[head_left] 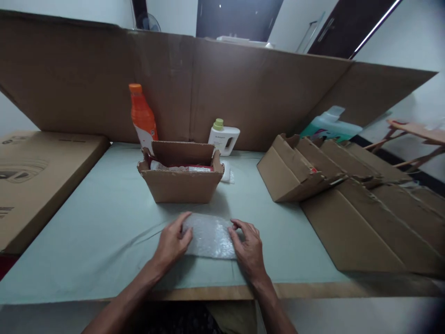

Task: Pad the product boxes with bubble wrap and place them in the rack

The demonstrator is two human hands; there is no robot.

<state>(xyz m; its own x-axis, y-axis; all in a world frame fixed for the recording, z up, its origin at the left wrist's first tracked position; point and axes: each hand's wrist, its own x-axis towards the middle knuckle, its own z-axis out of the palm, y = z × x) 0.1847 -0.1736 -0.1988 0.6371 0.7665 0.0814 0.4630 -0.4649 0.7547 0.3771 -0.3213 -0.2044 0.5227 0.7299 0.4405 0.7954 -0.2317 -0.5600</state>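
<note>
Fingers point(184, 220) on one bubble wrap point(208, 236) | two hands | one box point(181, 185)

Showing a small dark line of print on the white jug point(224, 138) behind the open cardboard box point(181, 178), too small for reading. Bearing faint printed marks on the flat carton point(38, 176) left of that box, likewise illegible.

This looks like a makeshift packing station, probably in a home or small storeroom. Flattened cardboard boxes point(351, 195) pile at the right, a tall cardboard sheet point(194, 83) screens the back, and cleaning-product bottles point(142, 116) stand on the green-covered table point(86, 232) at centre.
</note>
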